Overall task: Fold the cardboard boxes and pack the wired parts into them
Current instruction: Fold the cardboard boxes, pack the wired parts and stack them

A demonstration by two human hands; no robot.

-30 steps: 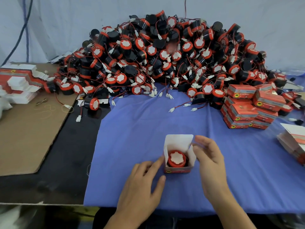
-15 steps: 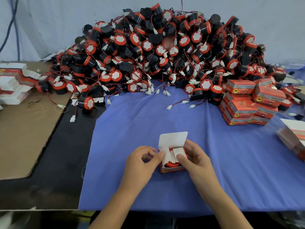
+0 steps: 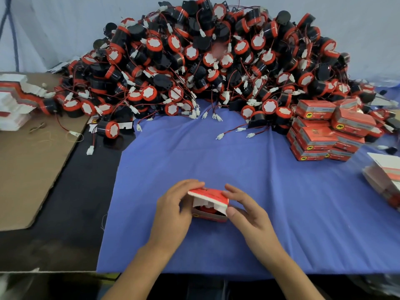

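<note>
A small red cardboard box (image 3: 211, 215) sits on the blue cloth (image 3: 238, 169) near the front edge, with a red and black wired part partly visible inside it. Its red lid flap (image 3: 208, 194) is folded most of the way down over the white side flaps. My left hand (image 3: 176, 210) holds the box's left side, fingers curled over the lid's left end. My right hand (image 3: 246, 210) grips the right side, thumb against the front corner and fingers on the lid. A big heap of red and black wired parts (image 3: 205, 61) fills the back of the table.
A stack of closed red boxes (image 3: 326, 131) stands at the right. Flat unfolded box blanks lie at the far left (image 3: 13, 100) and far right (image 3: 385, 176). A brown cardboard sheet (image 3: 28, 161) covers the left side beside bare black tabletop (image 3: 75, 213).
The box stood open with its lid up; the side flaps were folded in, and now both hands have brought the lid down over them.
</note>
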